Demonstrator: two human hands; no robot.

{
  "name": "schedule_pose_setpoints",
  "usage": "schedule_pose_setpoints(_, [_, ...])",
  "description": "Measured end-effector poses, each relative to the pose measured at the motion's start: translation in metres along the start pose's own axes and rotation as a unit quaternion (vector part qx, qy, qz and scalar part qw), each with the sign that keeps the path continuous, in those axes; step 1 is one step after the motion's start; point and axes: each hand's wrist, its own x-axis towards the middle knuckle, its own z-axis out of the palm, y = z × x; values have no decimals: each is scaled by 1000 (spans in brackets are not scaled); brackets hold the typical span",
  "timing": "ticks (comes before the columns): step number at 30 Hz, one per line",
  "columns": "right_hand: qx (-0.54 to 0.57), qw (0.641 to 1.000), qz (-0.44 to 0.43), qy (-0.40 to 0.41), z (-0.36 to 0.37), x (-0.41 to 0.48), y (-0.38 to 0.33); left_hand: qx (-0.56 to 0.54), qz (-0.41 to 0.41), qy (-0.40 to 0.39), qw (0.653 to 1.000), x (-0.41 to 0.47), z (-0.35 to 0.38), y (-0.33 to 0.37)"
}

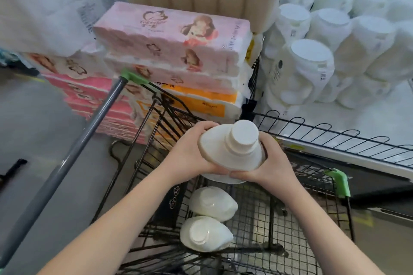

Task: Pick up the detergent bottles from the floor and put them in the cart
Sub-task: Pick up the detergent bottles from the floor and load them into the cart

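Two hands, my left hand point(190, 154) at nine o'clock and right hand point(271, 163) at three, clasp a white detergent bottle point(232, 152), cap towards me, above the cart point(308, 129). Two more bottles point(212, 205) lie at six o'clock on its mesh floor, with open room right of them. The held bottle's base is hidden; stacked white bottles point(312, 60) at one o'clock probably match it.

**Materials and finishes**

Held detergent bottle point(232, 152): smooth white plastic, slight sheen. Cart point(263, 225): black wire metal; grey matt handle bar point(73, 154), green plastic end caps point(339, 182). Tissue packs point(174, 35): glossy printed plastic wrap.
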Motion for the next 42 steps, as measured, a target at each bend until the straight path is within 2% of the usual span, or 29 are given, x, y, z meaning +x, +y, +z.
schedule_pose_setpoints(9, [8, 998, 52, -40, 18, 28, 57, 3, -80, -30, 996, 39, 35, -53])
schedule_pose_setpoints(30, [-84, 983, 143, -81, 110, 50, 199, 29, -154, -100, 983, 76, 95, -199])
schedule_pose_setpoints(42, [-115, 975, 144, -121, 132, 54, 238, 20, -203, -149, 968, 81, 99, -239])
